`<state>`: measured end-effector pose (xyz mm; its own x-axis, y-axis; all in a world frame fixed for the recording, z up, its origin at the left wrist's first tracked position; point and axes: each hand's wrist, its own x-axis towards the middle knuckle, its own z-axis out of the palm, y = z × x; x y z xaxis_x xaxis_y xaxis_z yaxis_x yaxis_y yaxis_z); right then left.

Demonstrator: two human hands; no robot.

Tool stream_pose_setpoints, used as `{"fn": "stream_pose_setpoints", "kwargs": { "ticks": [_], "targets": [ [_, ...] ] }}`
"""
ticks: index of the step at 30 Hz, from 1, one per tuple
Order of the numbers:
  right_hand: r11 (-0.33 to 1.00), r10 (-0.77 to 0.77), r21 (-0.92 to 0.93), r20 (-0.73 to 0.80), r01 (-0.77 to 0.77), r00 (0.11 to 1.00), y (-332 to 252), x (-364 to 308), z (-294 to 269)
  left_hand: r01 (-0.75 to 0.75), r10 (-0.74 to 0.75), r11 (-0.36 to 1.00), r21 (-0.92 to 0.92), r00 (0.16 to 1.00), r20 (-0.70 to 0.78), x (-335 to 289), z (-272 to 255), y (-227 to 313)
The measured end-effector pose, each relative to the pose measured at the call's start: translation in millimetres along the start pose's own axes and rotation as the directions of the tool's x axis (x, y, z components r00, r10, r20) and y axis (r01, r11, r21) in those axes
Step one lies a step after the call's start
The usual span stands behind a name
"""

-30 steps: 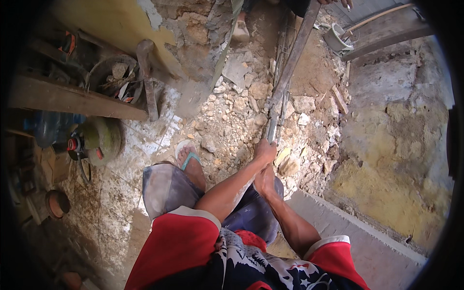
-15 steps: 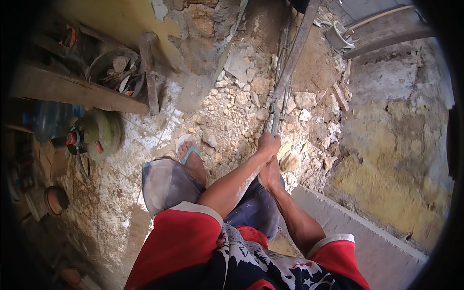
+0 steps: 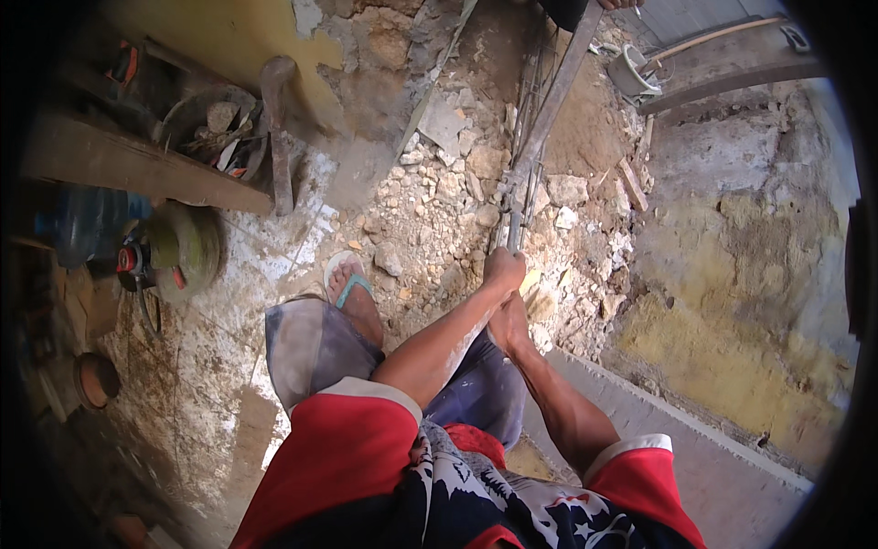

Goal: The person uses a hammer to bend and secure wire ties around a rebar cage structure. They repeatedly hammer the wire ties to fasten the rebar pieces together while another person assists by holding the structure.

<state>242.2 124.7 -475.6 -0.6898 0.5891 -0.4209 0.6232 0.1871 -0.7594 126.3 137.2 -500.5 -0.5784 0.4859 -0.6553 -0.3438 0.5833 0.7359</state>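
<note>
My left hand (image 3: pixel 504 271) is closed around the near end of a bundle of thin steel bars (image 3: pixel 514 229), which runs away from me over the rubble. Just below it, my right hand (image 3: pixel 508 322) is closed too, close against the left one. Its fingers are mostly hidden, but it seems to grip the same bundle. A long, flat grey-brown bar (image 3: pixel 560 87) lies along the bars and slants up to the right. Whether it is joined to them I cannot tell.
Broken stone rubble (image 3: pixel 430 206) covers the ground around my sandalled foot (image 3: pixel 352 285). Another person's hand (image 3: pixel 622 4) is at the far end of the bar. A bucket (image 3: pixel 631 73) stands far right, a low concrete edge (image 3: pixel 658 421) near right, a green gas cylinder (image 3: pixel 187 247) left.
The view has shifted slightly. Another person's hand now shows at the top edge by the far end of the long bar. My hands keep their grip, almost unmoved.
</note>
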Motion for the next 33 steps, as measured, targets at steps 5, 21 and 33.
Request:
{"fn": "stream_pose_setpoints", "kwargs": {
  "ticks": [5,21,33],
  "targets": [
    [0.999,0.023,0.041,0.002,-0.023,1.0,-4.8,1.0,4.7,0.017,-0.017,1.0,0.018,0.999,-0.034,-3.1,-4.3,3.3],
    [0.999,0.048,0.016,0.01,-0.048,0.999,-8.8,1.1,3.9,0.027,-0.026,0.999,0.019,1.0,-0.009,-5.4,-7.9,3.6],
    [0.994,0.083,0.063,0.05,-0.086,0.995,-6.6,2.4,2.1,0.049,-0.049,0.999,-0.003,0.998,0.03,-4.5,-6.1,3.0]
  ]
}}
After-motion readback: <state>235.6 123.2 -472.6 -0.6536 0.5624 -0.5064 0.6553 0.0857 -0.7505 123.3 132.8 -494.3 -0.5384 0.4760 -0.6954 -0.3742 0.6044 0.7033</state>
